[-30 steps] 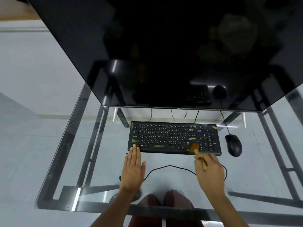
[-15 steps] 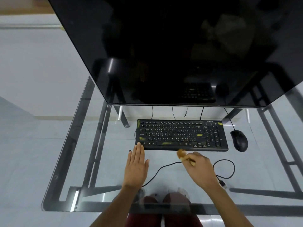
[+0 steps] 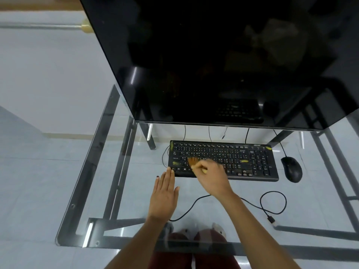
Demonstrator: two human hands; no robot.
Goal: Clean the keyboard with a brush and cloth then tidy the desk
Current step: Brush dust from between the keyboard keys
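While our right hand [image 3: 210, 174] is pinching the light brush [image 3: 193, 162] by its handle at centre frame, soft bristles are flexing on the keyboard [image 3: 252, 162]; our left hand [image 3: 164, 193] is lying flat, bracing its corner.

Our two hands, one flat and one holding

Our left hand [image 3: 164, 195] lies flat with its fingers straight and close together, palm down, fingertips pointing away from us. Our right hand [image 3: 212, 176] reaches across in front of it, wrist bent to the left, fingers curled in a pinch round a thin handle. Both our bare arms stretch forward from the bottom edge.
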